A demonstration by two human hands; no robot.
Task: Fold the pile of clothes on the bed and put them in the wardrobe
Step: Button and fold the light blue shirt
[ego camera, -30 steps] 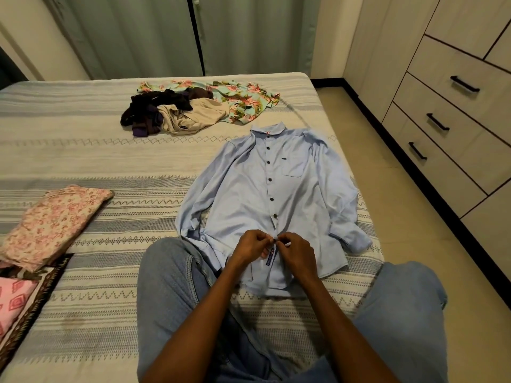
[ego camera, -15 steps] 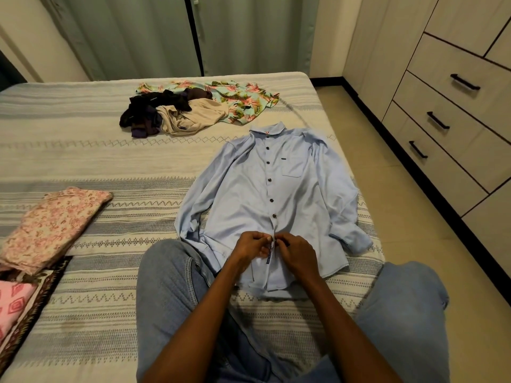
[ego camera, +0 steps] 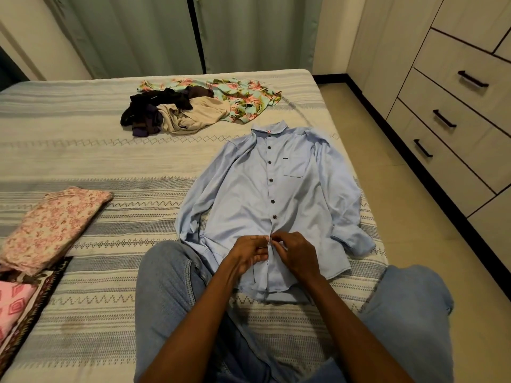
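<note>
Blue shirt [ego camera: 276, 194] lies flat, front up, near-right on bed [ego camera: 83, 150]. L hand [ego camera: 250, 254] + R hand [ego camera: 296, 255] both pinch its placket near hem, grips touching. 5 buttons visible. Unfolded pile [ego camera: 193, 106] far; 1 folded floral piece [ego camera: 52, 225] left.

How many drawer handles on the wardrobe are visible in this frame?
3, all on the wardrobe at right: upper black handle, middle handle, lower handle. More may lie outside the frame.

Pink patterned cloth [ego camera: 13, 308] cut off at left edge.
</note>
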